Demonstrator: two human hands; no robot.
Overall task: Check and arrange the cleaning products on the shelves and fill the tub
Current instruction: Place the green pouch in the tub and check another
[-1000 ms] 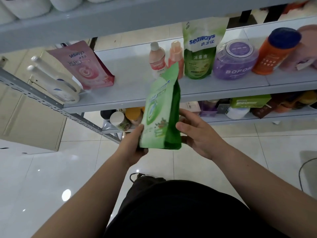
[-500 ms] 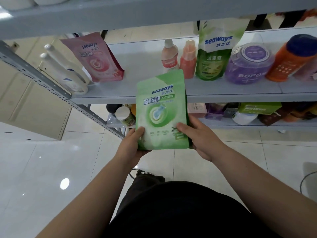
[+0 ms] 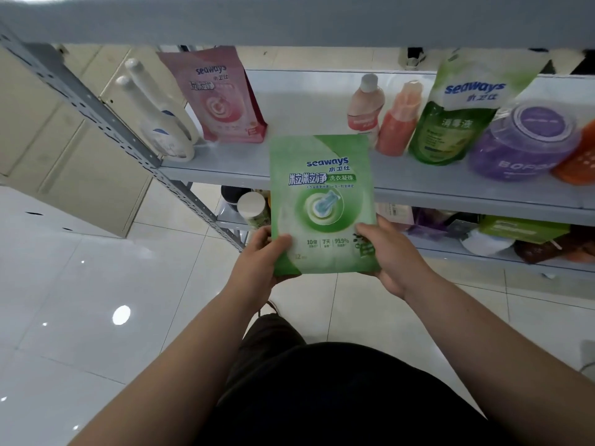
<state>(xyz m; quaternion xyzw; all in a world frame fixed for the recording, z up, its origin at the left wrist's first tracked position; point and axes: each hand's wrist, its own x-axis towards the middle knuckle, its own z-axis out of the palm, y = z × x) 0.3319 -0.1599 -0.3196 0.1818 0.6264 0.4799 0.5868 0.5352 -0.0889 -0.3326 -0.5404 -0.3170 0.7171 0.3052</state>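
Two bare hands hold one green pouch (image 3: pixel 322 201) upright, front facing the camera, in the air just in front of a grey metal shelf (image 3: pixel 225 165). The left hand (image 3: pixel 260 265) pinches its lower left corner and the right hand (image 3: pixel 389 255) pinches its lower right corner, thumbs on the front, so the hands are apart by the pouch's width. Behind the pouch, on the shelf, stand two more pouches: a pink pouch (image 3: pixel 219 94) to its upper left and a green refill pouch (image 3: pixel 450 123) to its upper right. Left of the pink one are two white bottles (image 3: pixel 154 117). Just right of the held pouch's top are two pinkish bottles (image 3: pixel 365 107), then beyond the refill a purple jar (image 3: pixel 521 143), its contents blurred, and one orange bottle (image 3: pixel 576 162) at the frame edge. Below and behind the pouch, a lower shelf (image 3: pixel 483 255) carries a white-lidded jar (image 3: pixel 254 209), a green box (image 3: pixel 521 228) and other goods too blurred to name. The floor (image 3: pixel 96 284) is glossy pale tile; a beige cabinet (image 3: pixel 64 149) stands far left.
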